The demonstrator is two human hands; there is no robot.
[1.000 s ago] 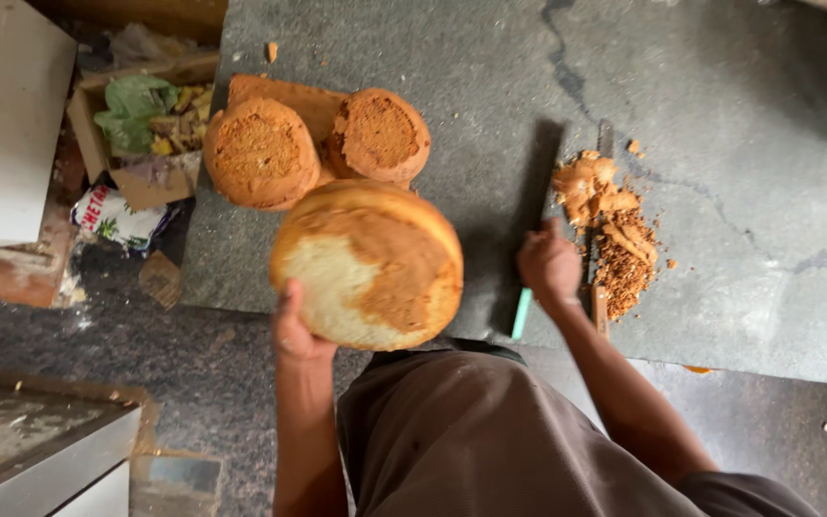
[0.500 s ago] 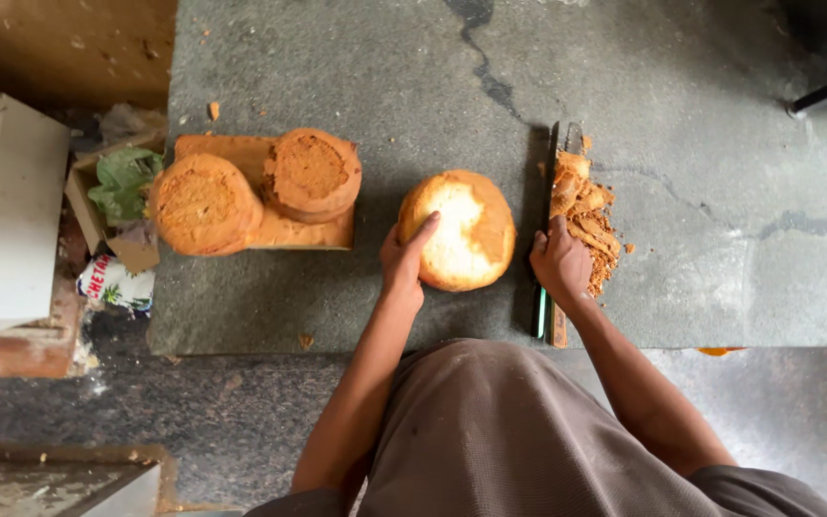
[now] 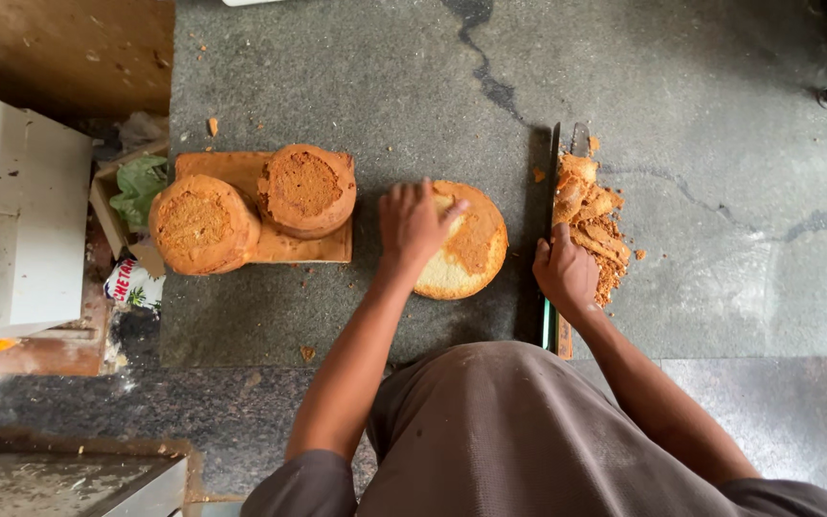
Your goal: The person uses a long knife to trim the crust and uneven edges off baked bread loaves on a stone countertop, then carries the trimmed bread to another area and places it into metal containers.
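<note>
A round sponge cake (image 3: 479, 251) lies flat on the grey stone counter (image 3: 385, 86), brown crust on its right part and a pale patch at the lower left. My left hand (image 3: 413, 222) rests palm down on its left side, fingers spread. My right hand (image 3: 567, 273) is closed over a long knife (image 3: 554, 158) that lies on the counter right of the cake, its green handle end poking out below the hand. Beside the blade sits a pile of brown cake trimmings (image 3: 595, 225).
Two more round cakes (image 3: 203, 225) (image 3: 306, 190) sit on a rectangular brown slab (image 3: 303, 251) at the counter's left. Beyond the left edge are a white box (image 3: 21, 220), a carton with green leaves (image 3: 136, 187) and packaging. A dark crack (image 3: 490, 81) runs across the counter.
The round cake, held up near the camera a second ago, came down onto the counter beside the knife. My left hand shifted from its edge to its top. My right hand stayed on the knife.
</note>
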